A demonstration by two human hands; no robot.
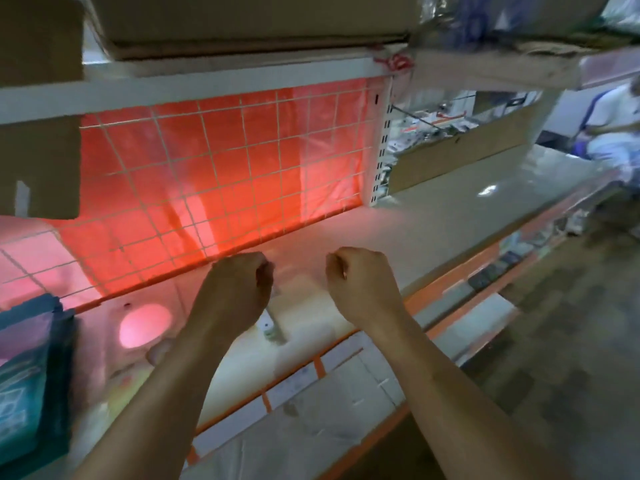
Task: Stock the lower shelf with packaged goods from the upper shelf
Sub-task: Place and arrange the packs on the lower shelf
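Over the lower shelf (450,216), left hand (239,285) and right hand (360,282) hover clenched; teal packet (27,375) print blurred.

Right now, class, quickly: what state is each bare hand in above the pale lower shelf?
Bare left hand: closed, fingers curled, nothing visibly held.
Bare right hand: closed, fingers curled, nothing visibly held.

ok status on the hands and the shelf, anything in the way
Left hand and right hand both curled, nothing visibly held. Lower shelf mostly bare, teal packs far left. Small white object below the hands.
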